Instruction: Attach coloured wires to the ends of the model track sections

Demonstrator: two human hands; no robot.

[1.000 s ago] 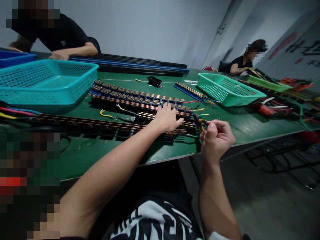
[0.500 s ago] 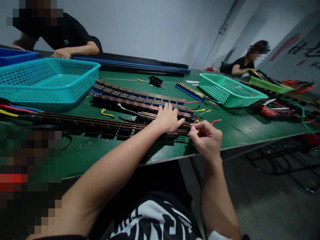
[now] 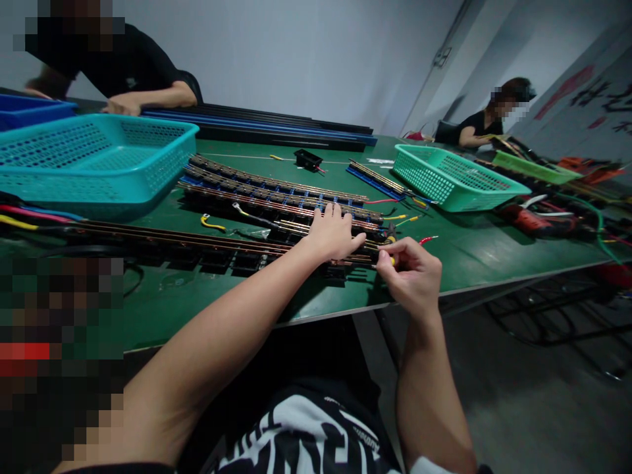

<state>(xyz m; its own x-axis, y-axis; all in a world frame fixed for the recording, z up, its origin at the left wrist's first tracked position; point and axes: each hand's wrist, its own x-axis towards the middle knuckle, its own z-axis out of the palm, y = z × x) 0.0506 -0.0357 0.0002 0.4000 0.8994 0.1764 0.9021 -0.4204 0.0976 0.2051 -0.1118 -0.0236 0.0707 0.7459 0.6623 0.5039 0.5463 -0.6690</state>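
Right fingers [image 3: 407, 245] partly hide a yellow piece [image 3: 393, 261]; whether gripped is unclear.

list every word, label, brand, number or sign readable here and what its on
"Authen" on the camera wearer's shirt: small white print, its ending unclear.
"TH" on the same shirt: bent in a fold, the rest uncertain.
Large white letters there too: cut off and creased, no sure word.
Dark painted characters on the right wall: too blurred to read surely.
Pale mark on a co-worker's black top: too small.
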